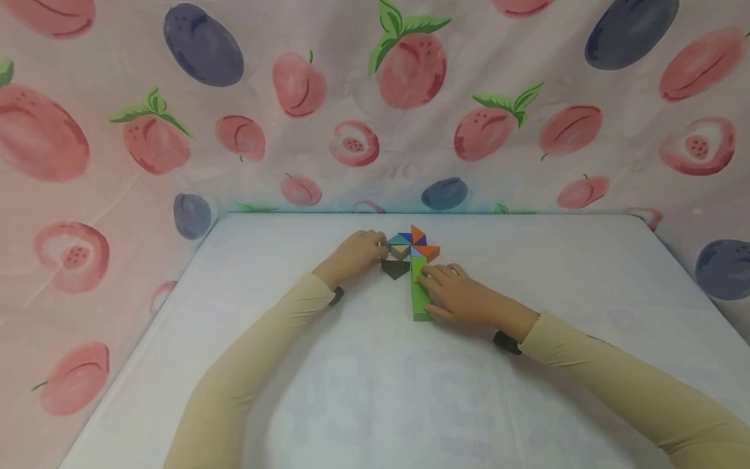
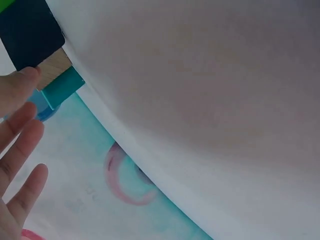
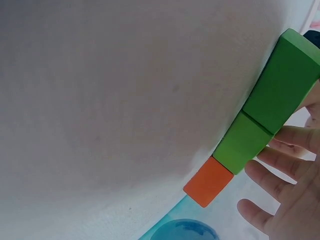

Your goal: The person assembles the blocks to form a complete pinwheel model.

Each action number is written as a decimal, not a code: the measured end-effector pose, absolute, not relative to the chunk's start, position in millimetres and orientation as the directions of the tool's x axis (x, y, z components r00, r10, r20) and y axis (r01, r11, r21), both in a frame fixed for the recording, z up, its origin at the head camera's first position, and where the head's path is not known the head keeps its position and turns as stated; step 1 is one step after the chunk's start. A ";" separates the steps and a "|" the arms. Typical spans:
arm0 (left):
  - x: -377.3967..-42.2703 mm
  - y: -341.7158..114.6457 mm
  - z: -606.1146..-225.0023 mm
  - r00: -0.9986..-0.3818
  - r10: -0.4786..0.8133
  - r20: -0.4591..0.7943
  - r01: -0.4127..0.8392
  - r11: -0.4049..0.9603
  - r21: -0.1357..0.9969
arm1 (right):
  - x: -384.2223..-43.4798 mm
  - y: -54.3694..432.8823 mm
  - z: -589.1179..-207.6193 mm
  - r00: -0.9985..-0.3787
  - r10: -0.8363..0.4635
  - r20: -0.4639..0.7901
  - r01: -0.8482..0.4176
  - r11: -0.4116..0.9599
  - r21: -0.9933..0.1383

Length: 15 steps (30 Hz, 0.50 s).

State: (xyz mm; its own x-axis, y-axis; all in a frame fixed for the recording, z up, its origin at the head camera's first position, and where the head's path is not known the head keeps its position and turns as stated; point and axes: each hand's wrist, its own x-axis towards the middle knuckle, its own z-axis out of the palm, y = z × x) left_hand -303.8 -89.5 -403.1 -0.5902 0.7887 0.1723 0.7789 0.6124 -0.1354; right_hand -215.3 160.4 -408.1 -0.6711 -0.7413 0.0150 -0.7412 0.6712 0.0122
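Triangular blocks form a pinwheel on the table: orange blocks (image 1: 430, 251), a teal block (image 2: 62, 87), and a bare-wood block (image 2: 54, 68). A black triangular block (image 2: 31, 33) points toward the person. Below the pinwheel, a light green block (image 3: 242, 142) and a longer green block (image 3: 283, 82) lie end to end like a stem. My left hand (image 1: 357, 255) is at the pinwheel's left side, its thumb at the black and wood blocks, the other fingers loosely extended. My right hand (image 1: 459, 296) lies along the stem's right side, fingertips against the green blocks.
A white cloth (image 1: 363, 391) covers the table under the blocks. Behind it and at both sides hangs a fruit-printed curtain (image 1: 328, 39), meeting the table's back edge. Dark wrist straps (image 1: 506, 342) show at the sleeve cuffs.
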 end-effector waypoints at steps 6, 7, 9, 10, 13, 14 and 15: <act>-302.6 -87.3 -404.2 -0.607 0.782 0.143 0.769 0.623 -0.143 | -215.1 159.6 -407.9 -0.674 -0.738 0.013 -0.738 0.674 -0.004; -301.7 -87.3 -403.8 -0.609 0.781 0.136 0.771 0.624 -0.132 | -215.1 159.6 -407.9 -0.675 -0.738 0.013 -0.738 0.675 -0.006; -299.8 -86.7 -402.9 -0.607 0.786 0.120 0.778 0.618 -0.115 | -215.1 159.8 -408.0 -0.676 -0.737 0.012 -0.737 0.676 -0.002; -298.9 -86.4 -402.6 -0.604 0.789 0.114 0.782 0.614 -0.108 | -215.1 160.1 -408.1 -0.676 -0.737 0.013 -0.737 0.676 0.000; -297.3 -84.4 -403.7 -0.594 0.798 0.099 0.791 0.602 -0.113 | -215.0 160.4 -408.1 -0.673 -0.740 0.020 -0.740 0.673 0.010; -297.0 -83.2 -404.1 -0.592 0.800 0.098 0.791 0.600 -0.117 | -215.0 160.4 -408.2 -0.670 -0.742 0.023 -0.742 0.671 0.012; -296.5 -82.0 -404.3 -0.595 0.798 0.099 0.789 0.603 -0.117 | -214.9 160.4 -408.1 -0.669 -0.743 0.024 -0.743 0.670 0.011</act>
State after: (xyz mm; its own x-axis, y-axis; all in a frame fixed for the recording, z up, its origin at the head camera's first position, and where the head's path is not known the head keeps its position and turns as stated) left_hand -296.5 -82.0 -404.3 -0.5948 0.7977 0.0993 0.7891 0.6030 -0.1170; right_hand -214.9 160.4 -408.1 -0.6693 -0.7426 0.0242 -0.7426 0.6696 0.0110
